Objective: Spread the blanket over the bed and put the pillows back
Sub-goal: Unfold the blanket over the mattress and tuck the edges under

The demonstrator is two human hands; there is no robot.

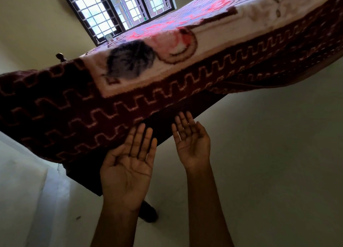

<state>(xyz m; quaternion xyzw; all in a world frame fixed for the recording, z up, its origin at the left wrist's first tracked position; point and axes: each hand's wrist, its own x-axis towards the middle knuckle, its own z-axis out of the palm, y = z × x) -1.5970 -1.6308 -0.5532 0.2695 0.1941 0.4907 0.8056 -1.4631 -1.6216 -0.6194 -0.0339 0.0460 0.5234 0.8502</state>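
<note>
Your fingers [138, 135] are straight and slightly spread, palms up, holding nothing. The left hand [128, 165] and right hand [193, 144] are side by side, tips just under the hanging hem of the blanket [167, 90]. The blanket lies ahead of and above both hands, draped over the bed [83, 180], its maroon border running left to right along the bed's edge. The right hand reaches a little further in; the left is nearer the corner, where the cloth hangs lowest. Whether any fingertip touches the hem cannot be told. No pillows are in view. The bed's right end is cut off by the frame, its underside lost in shadow. A barred window [118, 9] stands beyond.
</note>
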